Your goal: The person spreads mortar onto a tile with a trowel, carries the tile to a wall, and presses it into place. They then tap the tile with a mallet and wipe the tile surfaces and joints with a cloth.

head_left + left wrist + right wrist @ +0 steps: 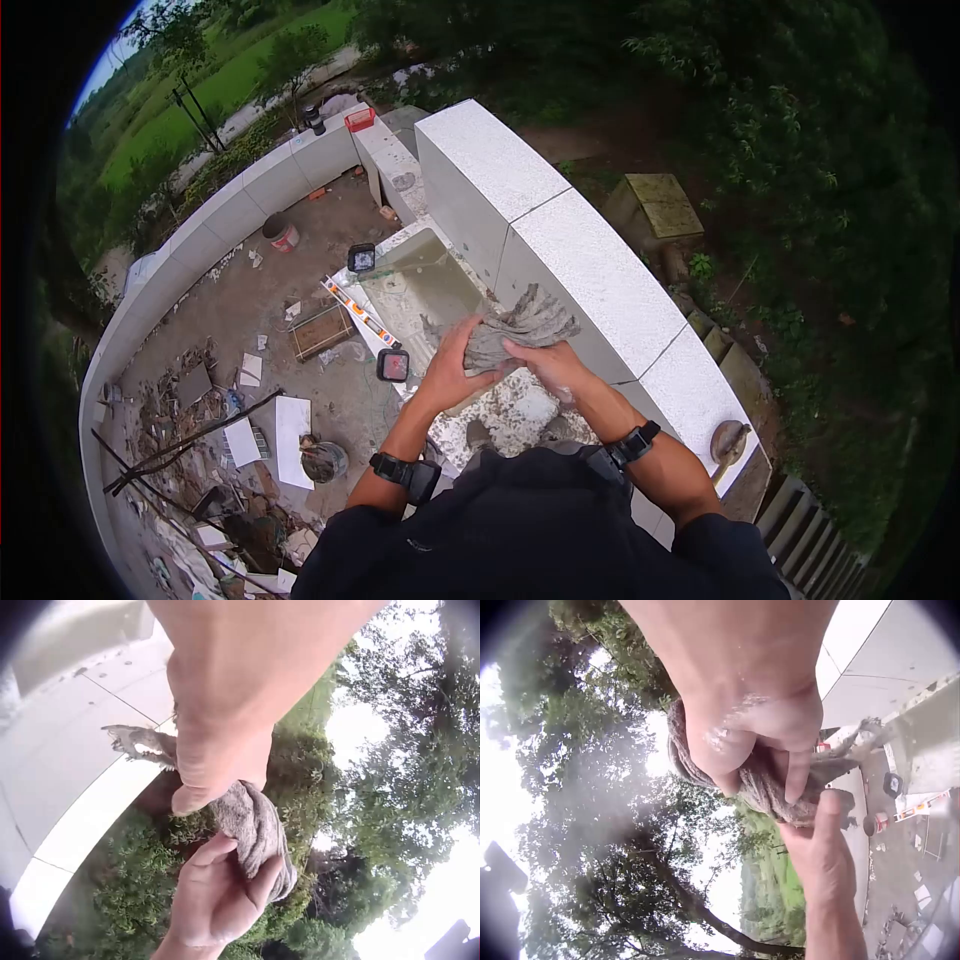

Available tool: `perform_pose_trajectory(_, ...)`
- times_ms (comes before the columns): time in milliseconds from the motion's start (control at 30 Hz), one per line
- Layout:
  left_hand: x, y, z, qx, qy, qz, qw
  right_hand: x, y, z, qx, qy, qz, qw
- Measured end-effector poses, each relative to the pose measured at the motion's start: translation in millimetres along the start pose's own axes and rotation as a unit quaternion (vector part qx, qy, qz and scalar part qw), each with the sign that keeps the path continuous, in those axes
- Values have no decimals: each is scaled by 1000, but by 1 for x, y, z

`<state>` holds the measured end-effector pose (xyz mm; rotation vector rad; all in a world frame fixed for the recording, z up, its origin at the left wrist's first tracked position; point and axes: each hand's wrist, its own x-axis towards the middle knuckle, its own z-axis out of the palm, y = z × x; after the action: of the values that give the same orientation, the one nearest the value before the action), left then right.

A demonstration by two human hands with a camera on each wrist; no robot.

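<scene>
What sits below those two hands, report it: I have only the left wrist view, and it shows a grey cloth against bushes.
Observer: In the head view, the left hand and the right hand both grip the grey cloth. They seem to be above the near end of a pale tub smeared with grey, which sits against the white block wall.
Operator: Name any tool lying near that tub.
Observer: An orange spirit level lies along the tub's left edge.
Operator: Check the top of the wall too.
Observer: A round-bladed tool with a handle rests on the wall top to the person's right. I cannot tell what kind it is.
</scene>
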<state>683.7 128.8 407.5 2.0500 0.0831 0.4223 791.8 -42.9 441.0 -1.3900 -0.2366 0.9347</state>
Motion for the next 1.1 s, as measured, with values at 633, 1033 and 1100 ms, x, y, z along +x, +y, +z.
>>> perform_pose_trajectory(633, 7, -29, 29, -180, -62, 20, 982, 7, 21, -12, 63, -59, 75, 993)
perform_pose_trajectory(1033, 18, -46, 25, -192, -389, -186, 882, 28, 14, -17, -750, -186, -272, 574)
perform_pose_trajectory(1100, 28, -59, 30, -85, -360, -179, 912, 50, 27, -11, -779, -159, -199, 573)
